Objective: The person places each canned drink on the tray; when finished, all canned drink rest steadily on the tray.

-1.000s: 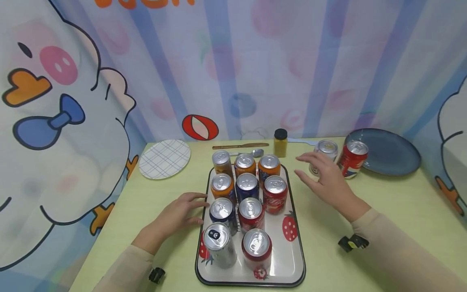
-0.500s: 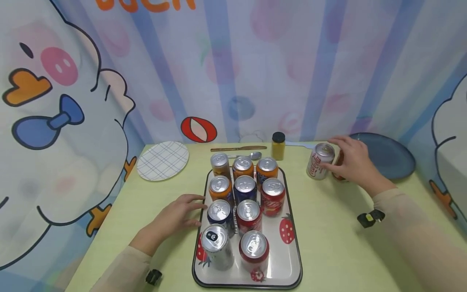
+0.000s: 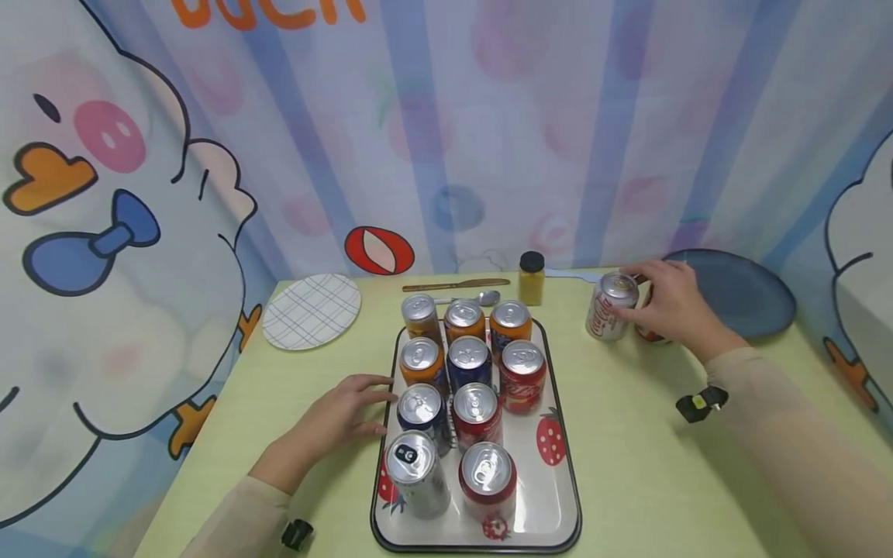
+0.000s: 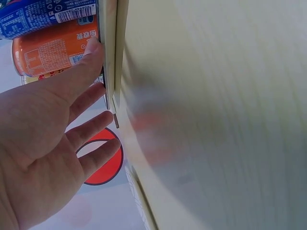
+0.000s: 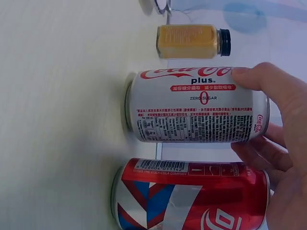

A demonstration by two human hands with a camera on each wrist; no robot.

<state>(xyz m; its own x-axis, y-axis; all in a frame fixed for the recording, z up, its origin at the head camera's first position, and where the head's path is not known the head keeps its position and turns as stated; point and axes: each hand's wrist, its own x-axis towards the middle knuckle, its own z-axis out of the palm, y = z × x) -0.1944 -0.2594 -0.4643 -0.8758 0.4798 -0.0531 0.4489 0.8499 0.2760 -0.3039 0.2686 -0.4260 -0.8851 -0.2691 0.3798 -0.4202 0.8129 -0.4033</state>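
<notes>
My right hand pinches a white Coca-Cola can near its top, thumb on one side and fingers reaching behind. The can stands upright on the table. Beside it, a red Coca-Cola can is mostly hidden behind my hand in the head view. My left hand has relaxed, spread fingers at the left edge of a white tray. On the tray stand several drink cans, including a silver can, a dark blue can and an orange can.
A blue-grey plate lies at the back right, a checked plate at the back left. Along the back edge are a knife, a spoon and a yellow jar. A printed curtain hangs behind.
My right hand has moved right, from the gap between tray and loose cans, to the white can, and its fingers now hold it. My left hand stays at the tray edge.
</notes>
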